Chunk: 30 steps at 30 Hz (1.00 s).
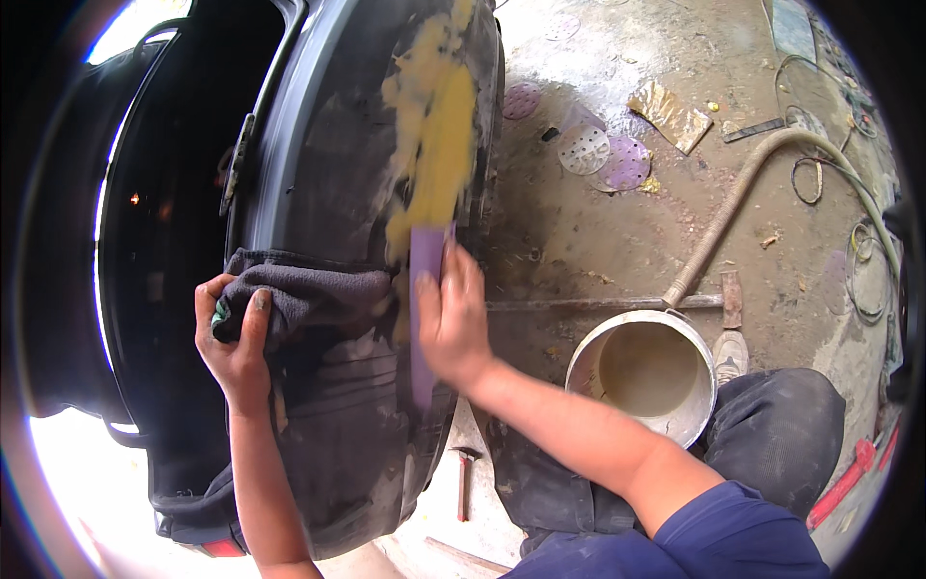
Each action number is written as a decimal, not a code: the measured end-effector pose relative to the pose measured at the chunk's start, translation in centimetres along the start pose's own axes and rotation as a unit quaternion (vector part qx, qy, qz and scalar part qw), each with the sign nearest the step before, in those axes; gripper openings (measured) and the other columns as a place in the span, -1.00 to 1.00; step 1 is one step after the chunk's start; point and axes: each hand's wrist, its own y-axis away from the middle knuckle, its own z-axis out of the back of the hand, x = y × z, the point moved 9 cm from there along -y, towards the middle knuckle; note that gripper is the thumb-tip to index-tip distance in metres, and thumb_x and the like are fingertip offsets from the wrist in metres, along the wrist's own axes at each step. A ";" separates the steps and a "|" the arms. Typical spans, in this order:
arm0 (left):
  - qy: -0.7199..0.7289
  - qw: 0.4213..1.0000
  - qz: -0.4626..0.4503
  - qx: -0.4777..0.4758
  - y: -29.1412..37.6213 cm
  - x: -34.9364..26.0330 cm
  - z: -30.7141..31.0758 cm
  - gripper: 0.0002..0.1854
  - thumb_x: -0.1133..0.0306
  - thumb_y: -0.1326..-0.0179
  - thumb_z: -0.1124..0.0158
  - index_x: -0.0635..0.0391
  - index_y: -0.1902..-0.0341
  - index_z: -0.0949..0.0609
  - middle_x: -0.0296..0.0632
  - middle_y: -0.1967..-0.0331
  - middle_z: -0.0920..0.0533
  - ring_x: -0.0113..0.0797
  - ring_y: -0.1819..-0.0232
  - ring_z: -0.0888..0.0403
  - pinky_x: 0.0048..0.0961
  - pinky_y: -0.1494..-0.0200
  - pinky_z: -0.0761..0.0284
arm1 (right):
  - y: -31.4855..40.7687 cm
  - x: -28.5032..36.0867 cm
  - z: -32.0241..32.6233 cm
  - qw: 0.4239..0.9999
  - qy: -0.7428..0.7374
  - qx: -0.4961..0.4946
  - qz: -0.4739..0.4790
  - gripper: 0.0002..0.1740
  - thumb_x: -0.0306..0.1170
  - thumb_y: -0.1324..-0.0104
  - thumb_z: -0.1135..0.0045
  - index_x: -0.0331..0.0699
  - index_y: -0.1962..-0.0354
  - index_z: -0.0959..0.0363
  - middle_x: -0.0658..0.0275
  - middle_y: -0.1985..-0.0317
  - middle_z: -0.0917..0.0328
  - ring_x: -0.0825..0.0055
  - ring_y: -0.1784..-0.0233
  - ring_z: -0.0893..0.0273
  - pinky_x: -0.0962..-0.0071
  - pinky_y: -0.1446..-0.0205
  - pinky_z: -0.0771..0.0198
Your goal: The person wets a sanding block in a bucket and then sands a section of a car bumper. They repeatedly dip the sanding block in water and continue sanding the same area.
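A dark car body panel [340, 145] curves down the middle of the view, with a patch of yellow body filler [445, 145] along its outer side. My right hand [456, 318] grips a long purple sanding block or strip [425, 253], which lies against the panel at the lower end of the filler. My left hand [242, 329] holds a damp-looking dark grey cloth [311, 286] against the panel, left of the purple piece. Thumb and fingers pinch the cloth's left end. The underside of the purple piece is hidden.
A bucket of cloudy water [582, 354] stands by my knee. Behind it lie a long-handled hammer [732, 300] and a ribbed hose [731, 210]. Perforated sanding discs [626, 163] litter the floor. A red-handled tool [463, 485] lies below the panel.
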 end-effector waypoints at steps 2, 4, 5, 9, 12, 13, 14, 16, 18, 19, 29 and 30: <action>-0.002 1.000 0.002 0.002 0.1 0.0 0.0 -0.70 0.39 -0.47 -0.56 0.21 -0.13 -0.67 -0.34 0.14 -0.70 -0.58 0.07 -0.61 -0.60 -0.14 -0.54 | -3.3 -1.2 0.3 1.000 0.004 -0.005 -0.010 -0.28 -0.14 -0.79 0.00 -0.68 -0.54 -0.35 -0.39 -0.48 -0.47 -0.33 -0.53 -0.43 -0.11 -0.70 -0.27; -0.012 1.000 0.000 0.002 0.0 0.0 0.0 -0.70 0.38 -0.47 -0.55 0.21 -0.13 -0.67 -0.34 0.14 -0.70 -0.57 0.07 -0.61 -0.60 -0.14 -0.54 | -5.3 -1.7 0.6 0.999 -0.003 -0.014 -0.029 -0.29 -0.15 -0.80 0.02 -0.69 -0.52 -0.35 -0.40 -0.47 -0.47 -0.33 -0.51 -0.43 -0.12 -0.68 -0.28; -0.008 1.000 0.000 0.004 0.0 0.0 0.0 -0.70 0.38 -0.47 -0.55 0.21 -0.13 -0.67 -0.34 0.14 -0.70 -0.57 0.08 -0.61 -0.60 -0.14 -0.54 | -4.6 -1.5 0.4 1.000 0.008 -0.007 -0.022 -0.29 -0.16 -0.80 0.01 -0.70 -0.53 -0.35 -0.41 -0.48 -0.46 -0.34 -0.52 -0.43 -0.13 -0.68 -0.27; -0.013 1.000 -0.003 0.002 -0.1 0.1 0.1 -0.70 0.37 -0.48 -0.55 0.21 -0.13 -0.67 -0.34 0.14 -0.70 -0.57 0.08 -0.61 -0.60 -0.13 -0.54 | 1.2 -0.3 -0.4 1.000 0.023 0.002 -0.002 -0.26 -0.19 -0.76 -0.07 -0.71 -0.56 -0.29 -0.44 -0.53 -0.41 -0.37 -0.56 -0.38 -0.15 -0.68 -0.25; -0.019 1.000 -0.008 0.001 -0.1 0.0 0.1 -0.70 0.38 -0.48 -0.54 0.22 -0.13 -0.67 -0.35 0.14 -0.69 -0.58 0.08 -0.60 -0.61 -0.13 -0.53 | 0.4 -0.5 -0.2 1.000 0.000 0.001 -0.013 -0.28 -0.17 -0.78 -0.03 -0.71 -0.53 -0.34 -0.41 -0.51 -0.43 -0.36 -0.57 -0.38 -0.13 -0.69 -0.26; -0.029 1.000 -0.010 -0.001 0.0 0.0 0.1 -0.71 0.38 -0.48 -0.54 0.22 -0.13 -0.67 -0.36 0.14 -0.69 -0.58 0.09 -0.60 -0.61 -0.13 -0.52 | -1.3 -0.9 -0.2 0.999 -0.024 0.009 -0.035 -0.29 -0.16 -0.79 -0.01 -0.71 -0.51 -0.36 -0.40 -0.50 -0.45 -0.35 -0.56 -0.39 -0.12 -0.69 -0.26; -0.018 1.000 -0.003 0.002 0.1 0.1 0.1 -0.71 0.38 -0.48 -0.54 0.21 -0.13 -0.67 -0.36 0.14 -0.69 -0.59 0.09 -0.59 -0.62 -0.13 -0.52 | -3.0 -1.1 0.2 0.999 -0.026 -0.020 -0.017 -0.30 -0.14 -0.80 0.02 -0.68 -0.50 -0.39 -0.37 -0.47 -0.49 -0.31 -0.55 -0.41 -0.09 -0.69 -0.28; -0.003 1.000 0.004 0.000 0.0 0.2 0.0 -0.71 0.39 -0.49 -0.54 0.21 -0.13 -0.67 -0.37 0.14 -0.69 -0.60 0.09 -0.58 -0.62 -0.13 -0.51 | -5.4 -2.3 0.0 0.999 0.019 -0.016 -0.039 -0.31 -0.14 -0.82 0.04 -0.65 -0.53 -0.36 -0.37 -0.46 -0.50 -0.29 -0.52 -0.42 -0.08 -0.68 -0.30; -0.009 1.000 0.000 0.002 0.0 0.0 0.0 -0.71 0.39 -0.49 -0.54 0.21 -0.13 -0.67 -0.37 0.14 -0.68 -0.60 0.09 -0.58 -0.63 -0.13 -0.51 | -5.0 -1.9 0.0 0.999 0.030 -0.022 -0.024 -0.30 -0.15 -0.81 0.02 -0.66 -0.54 -0.34 -0.36 -0.47 -0.49 -0.31 -0.53 -0.41 -0.10 -0.68 -0.28; -0.018 1.000 -0.002 -0.004 -0.1 0.0 0.1 -0.72 0.39 -0.49 -0.54 0.21 -0.13 -0.66 -0.38 0.14 -0.68 -0.61 0.09 -0.58 -0.63 -0.13 -0.51 | -3.6 -1.2 -0.1 0.999 0.028 -0.019 -0.003 -0.29 -0.15 -0.80 0.01 -0.67 -0.54 -0.32 -0.36 -0.48 -0.48 -0.31 -0.53 -0.41 -0.11 -0.68 -0.27; -0.007 1.000 -0.001 0.001 -0.1 0.1 0.0 -0.71 0.39 -0.49 -0.54 0.21 -0.13 -0.66 -0.38 0.16 -0.68 -0.61 0.10 -0.58 -0.63 -0.12 -0.51 | -3.8 -2.0 -0.1 0.999 0.030 -0.024 -0.023 -0.28 -0.15 -0.80 -0.02 -0.67 -0.54 -0.35 -0.32 -0.47 -0.48 -0.30 -0.48 -0.44 -0.06 -0.65 -0.32; -0.011 1.000 -0.004 0.003 -0.2 0.0 0.0 -0.72 0.40 -0.49 -0.54 0.21 -0.13 -0.66 -0.38 0.16 -0.68 -0.61 0.10 -0.58 -0.63 -0.12 -0.51 | -3.9 -1.9 0.2 0.998 0.047 -0.042 -0.019 -0.29 -0.14 -0.80 -0.01 -0.67 -0.53 -0.35 -0.31 -0.46 -0.49 -0.29 -0.46 -0.45 -0.06 -0.64 -0.33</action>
